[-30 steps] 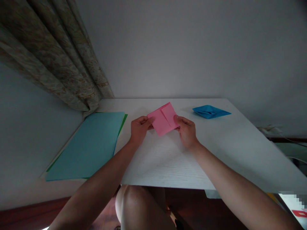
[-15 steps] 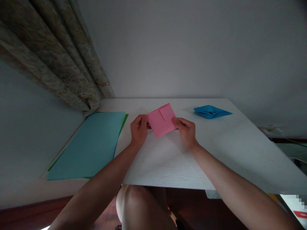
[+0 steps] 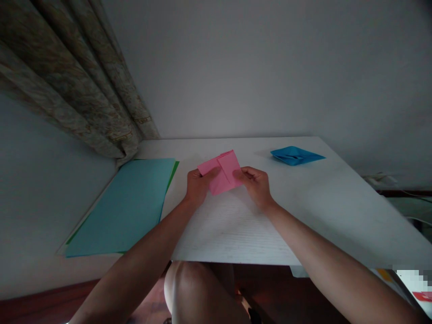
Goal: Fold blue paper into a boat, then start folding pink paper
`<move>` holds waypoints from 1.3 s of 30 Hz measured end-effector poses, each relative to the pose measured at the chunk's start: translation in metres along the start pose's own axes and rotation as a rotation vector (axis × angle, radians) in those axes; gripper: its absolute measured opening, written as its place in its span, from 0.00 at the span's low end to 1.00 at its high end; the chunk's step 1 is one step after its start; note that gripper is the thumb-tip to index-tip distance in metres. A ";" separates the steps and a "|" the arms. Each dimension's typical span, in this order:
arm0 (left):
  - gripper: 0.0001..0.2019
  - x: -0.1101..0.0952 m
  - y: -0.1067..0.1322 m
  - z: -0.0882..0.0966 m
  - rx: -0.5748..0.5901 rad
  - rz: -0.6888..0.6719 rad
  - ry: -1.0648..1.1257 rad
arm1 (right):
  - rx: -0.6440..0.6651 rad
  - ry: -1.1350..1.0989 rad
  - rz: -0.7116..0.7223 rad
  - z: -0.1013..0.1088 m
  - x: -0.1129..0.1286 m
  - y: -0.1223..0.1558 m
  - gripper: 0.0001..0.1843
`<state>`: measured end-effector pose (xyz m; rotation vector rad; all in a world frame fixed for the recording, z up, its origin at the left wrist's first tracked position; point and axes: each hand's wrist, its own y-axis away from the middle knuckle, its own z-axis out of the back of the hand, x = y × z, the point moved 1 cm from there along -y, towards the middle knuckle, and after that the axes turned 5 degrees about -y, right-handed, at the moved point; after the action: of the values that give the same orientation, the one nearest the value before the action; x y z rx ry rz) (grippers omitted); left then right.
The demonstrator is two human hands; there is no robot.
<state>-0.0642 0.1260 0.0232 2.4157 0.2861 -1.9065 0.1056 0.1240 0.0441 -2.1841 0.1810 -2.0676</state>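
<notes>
Between my two hands a folded pink paper [image 3: 221, 179] is held tilted above the table, its left edge lower than its right. A folded flap with an upright seam shows on its front. My left hand [image 3: 198, 186] grips the left side, thumb lying across the front face and reaching the seam. At the right side my right hand [image 3: 255, 183] pinches the paper, thumb on the front and fingers behind. Fingers behind the paper are partly hidden.
A white table [image 3: 232, 238] stands against the wall. Light blue sheets [image 3: 124, 207] over green ones lie on its left. A folded blue paper boat-like shape [image 3: 295, 156] rests at the back right. A patterned curtain [image 3: 84, 67] hangs at the left.
My left thumb has slid from the paper's left edge across its front to the seam. The pink paper and both hands have shifted slightly left.
</notes>
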 end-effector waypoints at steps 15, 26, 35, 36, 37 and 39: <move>0.20 -0.012 0.002 0.002 -0.022 -0.241 -0.614 | -0.124 0.146 0.128 0.004 0.002 -0.001 0.28; 0.29 -0.010 0.005 0.001 0.715 0.336 -0.300 | -0.341 0.175 0.186 0.015 0.002 -0.006 0.24; 0.20 -0.002 -0.006 0.011 0.277 0.226 -0.376 | -0.113 0.402 -0.019 0.010 -0.010 -0.009 0.19; 0.20 -0.002 -0.008 0.014 0.139 0.135 -0.435 | -0.074 0.522 -0.059 0.010 -0.012 -0.010 0.18; 0.21 -0.002 -0.010 0.017 0.019 0.015 -0.500 | -0.040 0.653 -0.084 0.009 -0.013 -0.010 0.18; 0.25 -0.003 -0.008 0.018 -0.037 -0.265 -0.662 | 0.031 0.903 -0.073 0.008 -0.015 -0.010 0.17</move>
<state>-0.0837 0.1304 0.0219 1.6458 0.6036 -2.6360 0.1130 0.1369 0.0312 -1.0950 0.1439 -2.9019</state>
